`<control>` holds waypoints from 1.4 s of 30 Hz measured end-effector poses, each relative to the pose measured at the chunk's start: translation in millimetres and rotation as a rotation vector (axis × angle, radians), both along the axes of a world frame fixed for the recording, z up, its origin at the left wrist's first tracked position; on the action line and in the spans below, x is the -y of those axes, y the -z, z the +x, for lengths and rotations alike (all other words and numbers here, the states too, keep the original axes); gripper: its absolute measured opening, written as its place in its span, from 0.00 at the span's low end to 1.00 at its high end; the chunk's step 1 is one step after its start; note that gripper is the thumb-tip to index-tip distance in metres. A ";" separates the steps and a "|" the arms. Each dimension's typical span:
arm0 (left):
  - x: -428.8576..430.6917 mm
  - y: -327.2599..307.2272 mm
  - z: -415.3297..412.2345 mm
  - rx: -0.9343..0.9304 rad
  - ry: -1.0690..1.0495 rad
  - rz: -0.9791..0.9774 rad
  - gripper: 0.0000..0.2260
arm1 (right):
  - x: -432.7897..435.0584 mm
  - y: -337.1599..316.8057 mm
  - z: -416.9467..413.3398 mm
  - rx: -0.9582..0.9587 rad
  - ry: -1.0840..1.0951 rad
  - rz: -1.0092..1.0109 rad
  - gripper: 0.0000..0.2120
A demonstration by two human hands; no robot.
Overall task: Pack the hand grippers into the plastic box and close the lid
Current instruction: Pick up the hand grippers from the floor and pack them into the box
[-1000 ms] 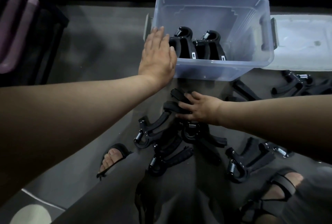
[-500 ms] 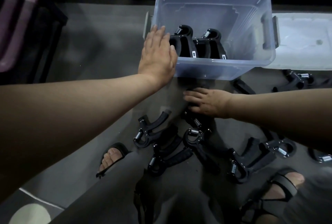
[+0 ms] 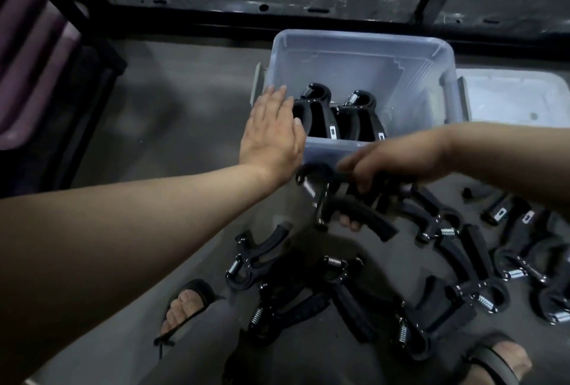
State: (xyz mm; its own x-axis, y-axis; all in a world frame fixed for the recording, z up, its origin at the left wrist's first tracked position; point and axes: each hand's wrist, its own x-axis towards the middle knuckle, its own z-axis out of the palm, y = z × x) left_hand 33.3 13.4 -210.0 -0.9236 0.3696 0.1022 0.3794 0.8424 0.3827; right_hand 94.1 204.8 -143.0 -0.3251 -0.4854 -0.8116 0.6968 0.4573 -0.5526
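Head view: the right hand [image 3: 391, 162] grips a hand gripper [image 3: 345, 209] just near of the plastic box [image 3: 431, 82]; the left hand [image 3: 271, 134], fingers straight, steadies its left wall. Packing is mid-way; next, lift it over the rim beside the two inside.

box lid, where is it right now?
Head view, far right: the lid lies flat on the floor, right beside the plastic box.
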 end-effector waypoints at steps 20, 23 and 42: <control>-14.2 -11.9 -38.1 0.029 0.012 0.011 0.20 | -58.2 46.3 -71.8 -0.356 0.632 0.528 0.05; -15.3 -10.6 -38.0 0.030 0.008 0.012 0.20 | -54.6 56.9 -70.5 -0.459 0.417 0.764 0.11; -16.4 -11.3 -38.4 0.019 0.015 -0.032 0.21 | -51.0 74.4 -59.8 -0.609 0.171 1.001 0.26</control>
